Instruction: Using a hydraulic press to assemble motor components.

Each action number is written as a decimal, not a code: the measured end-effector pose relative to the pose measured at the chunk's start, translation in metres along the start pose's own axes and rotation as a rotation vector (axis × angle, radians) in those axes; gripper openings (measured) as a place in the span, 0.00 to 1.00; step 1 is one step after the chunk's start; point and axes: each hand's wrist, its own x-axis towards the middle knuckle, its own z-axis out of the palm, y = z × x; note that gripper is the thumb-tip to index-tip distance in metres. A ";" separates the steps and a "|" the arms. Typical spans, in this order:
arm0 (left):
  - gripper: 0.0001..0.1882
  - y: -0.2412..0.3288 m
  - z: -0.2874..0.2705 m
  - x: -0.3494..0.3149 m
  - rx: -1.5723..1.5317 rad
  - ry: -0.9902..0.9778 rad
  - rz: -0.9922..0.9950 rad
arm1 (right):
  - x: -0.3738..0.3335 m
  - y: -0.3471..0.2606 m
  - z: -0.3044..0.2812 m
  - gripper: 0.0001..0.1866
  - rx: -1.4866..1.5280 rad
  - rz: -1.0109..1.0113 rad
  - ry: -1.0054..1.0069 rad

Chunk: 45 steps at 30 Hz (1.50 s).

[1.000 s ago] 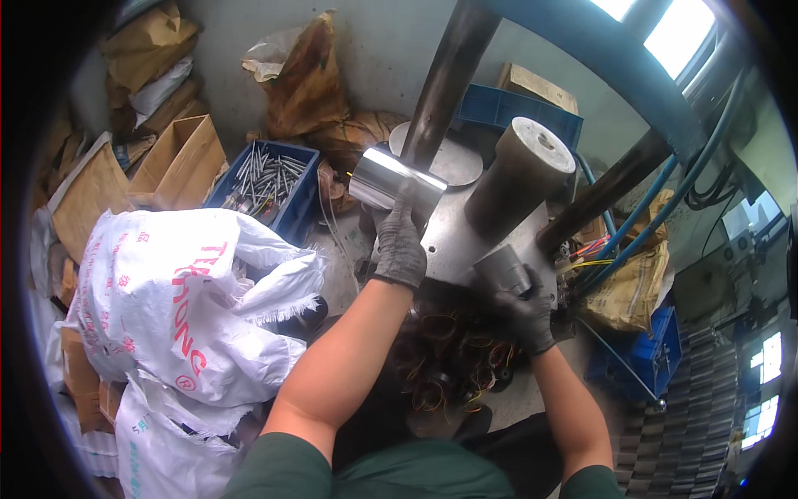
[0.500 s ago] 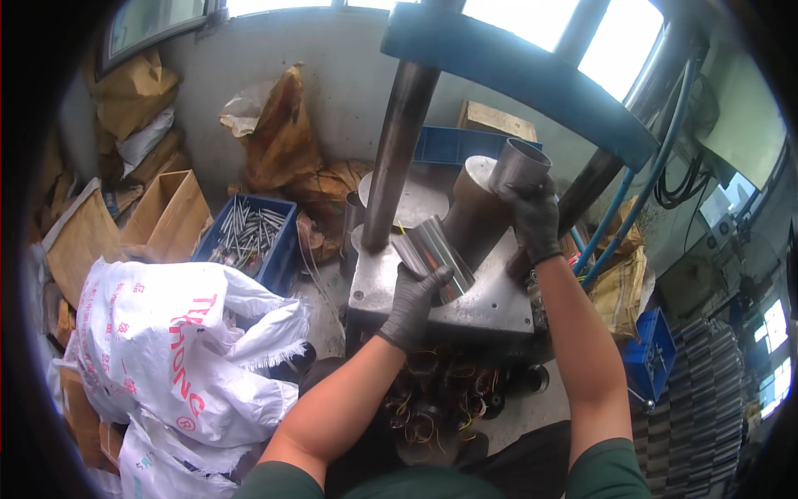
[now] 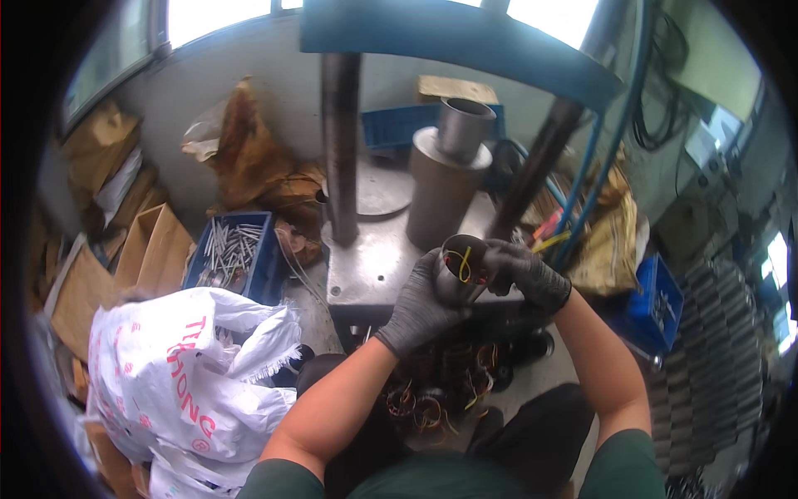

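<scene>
Both my hands wear dark grey gloves. My left hand [image 3: 428, 301] wraps around a short metal tube [image 3: 455, 289], held roughly upright at the front edge of the press plate. Its open top faces me, showing yellow and red wires [image 3: 462, 264] inside. My right hand [image 3: 529, 276] is closed at the tube's right rim, beside the wires; its fingertips are partly hidden. Beyond my hands, a thick metal cylinder [image 3: 447, 195] stands on the steel press plate [image 3: 366, 270]. A narrower grey metal sleeve [image 3: 464, 131] sits upright on top of it.
The blue press crossbeam [image 3: 457, 50] and steel columns [image 3: 341, 150] frame the plate. Several wired coils [image 3: 428, 407] lie below it. At left are a white woven sack [image 3: 174, 358] and a blue bin [image 3: 268, 258] of metal rods; another blue bin [image 3: 657, 308] is at right.
My right hand has let go of the grey sleeve on the thick cylinder and come to the wired tube. My left hand has brought that tube nearer and turned it upright. The view has shifted.
</scene>
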 end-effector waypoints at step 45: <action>0.19 -0.163 0.020 -0.123 0.735 -0.908 -0.429 | -0.670 0.893 -0.188 0.23 0.409 1.481 2.032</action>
